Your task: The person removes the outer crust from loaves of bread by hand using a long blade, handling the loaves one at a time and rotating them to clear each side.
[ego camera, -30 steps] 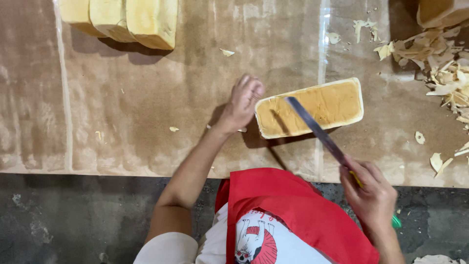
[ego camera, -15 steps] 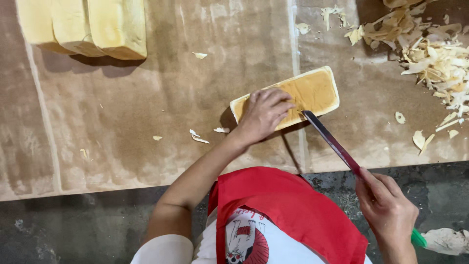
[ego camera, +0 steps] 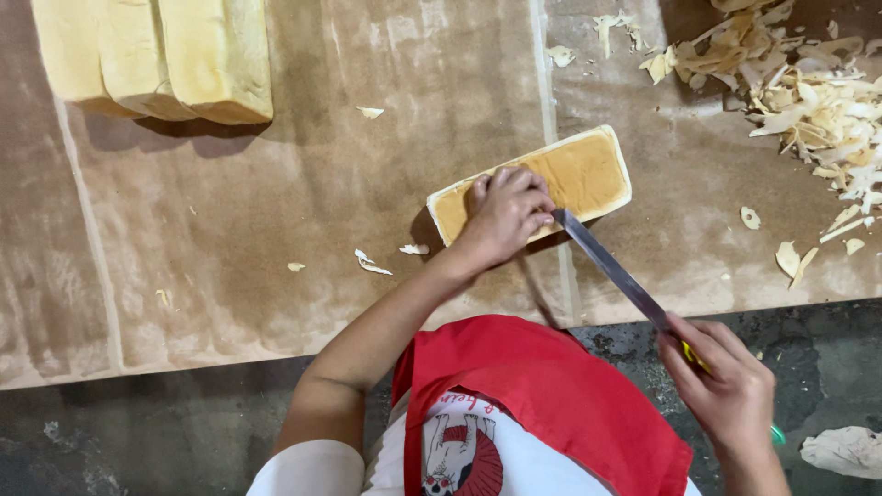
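The brown-paper table (ego camera: 276,239) carries trimmed loaves (ego camera: 156,55) at its far left; the crusted loaf (ego camera: 588,170) lies mid-table under the left hand (ego camera: 505,216), fingers spread flat on it; the right hand (ego camera: 726,395) grips a long knife (ego camera: 611,266), blade touching the loaf's near side; the left hand has stayed on top since half a second ago.

A brown, paper-covered table (ego camera: 276,230) fills the upper frame; below it runs a dark, stained concrete floor (ego camera: 138,432), evenly lit.
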